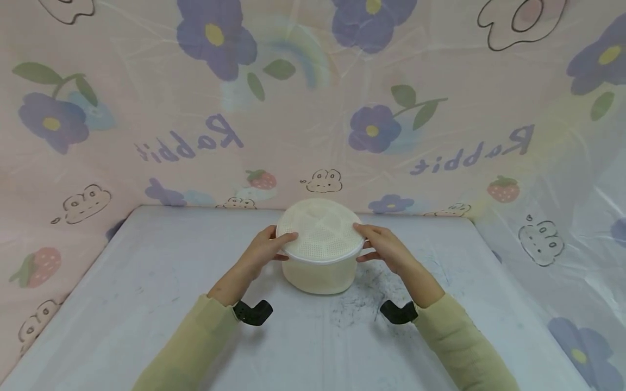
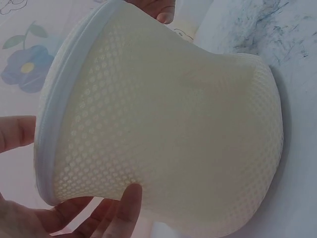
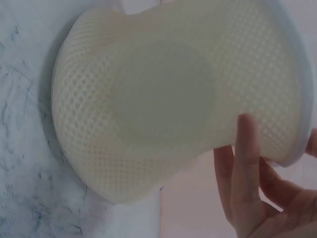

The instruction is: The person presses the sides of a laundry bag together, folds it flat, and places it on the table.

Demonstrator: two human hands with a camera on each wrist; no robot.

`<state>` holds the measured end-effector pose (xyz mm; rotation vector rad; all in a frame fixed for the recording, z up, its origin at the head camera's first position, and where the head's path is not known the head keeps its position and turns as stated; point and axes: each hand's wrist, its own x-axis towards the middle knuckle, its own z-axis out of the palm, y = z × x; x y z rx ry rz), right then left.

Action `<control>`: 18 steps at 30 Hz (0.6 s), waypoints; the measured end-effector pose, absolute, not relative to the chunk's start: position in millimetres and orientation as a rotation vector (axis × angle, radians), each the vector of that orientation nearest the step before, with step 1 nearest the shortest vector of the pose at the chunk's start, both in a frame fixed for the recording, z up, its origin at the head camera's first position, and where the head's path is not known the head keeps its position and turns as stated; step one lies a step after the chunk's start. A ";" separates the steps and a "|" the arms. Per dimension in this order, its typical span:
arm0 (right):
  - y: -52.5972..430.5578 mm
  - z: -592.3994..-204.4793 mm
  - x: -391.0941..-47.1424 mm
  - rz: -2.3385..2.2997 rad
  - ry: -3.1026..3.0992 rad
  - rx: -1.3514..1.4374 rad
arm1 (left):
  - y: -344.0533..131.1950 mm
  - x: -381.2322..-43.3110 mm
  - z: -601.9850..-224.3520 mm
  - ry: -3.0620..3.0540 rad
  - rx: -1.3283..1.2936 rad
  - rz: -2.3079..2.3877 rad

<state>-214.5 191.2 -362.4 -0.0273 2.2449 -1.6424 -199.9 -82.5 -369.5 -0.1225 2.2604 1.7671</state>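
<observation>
A cream mesh laundry bag (image 1: 320, 231), round with a white rim, stands upright on the table. My left hand (image 1: 261, 252) grips its rim on the left, thumb on the top and fingers against the side. On the opposite side my right hand (image 1: 388, 250) holds the rim in the same way. In the left wrist view the bag's mesh wall (image 2: 163, 114) bows inward below the rim. A round, paler patch (image 3: 163, 91) shows in the wall in the right wrist view; what makes it cannot be told.
The table (image 1: 161, 282) has a pale cover with dark scuffs right of the bag. Patterned curtains (image 1: 303, 136) with flowers and rabbits hang behind it and at both sides. A black wrist mount (image 1: 254, 313) juts inward from the left wrist, another (image 1: 398, 312) from the right.
</observation>
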 end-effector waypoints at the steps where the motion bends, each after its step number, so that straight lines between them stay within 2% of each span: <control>1: 190.9 -362.7 -214.1 -1.643 2.244 -0.022 | -82.7 -199.7 -370.6 2.263 -0.120 1.771; 18: 192.3 -367.7 -206.3 -1.667 2.237 -0.021 | -79.0 -193.6 -377.4 2.304 -0.110 1.781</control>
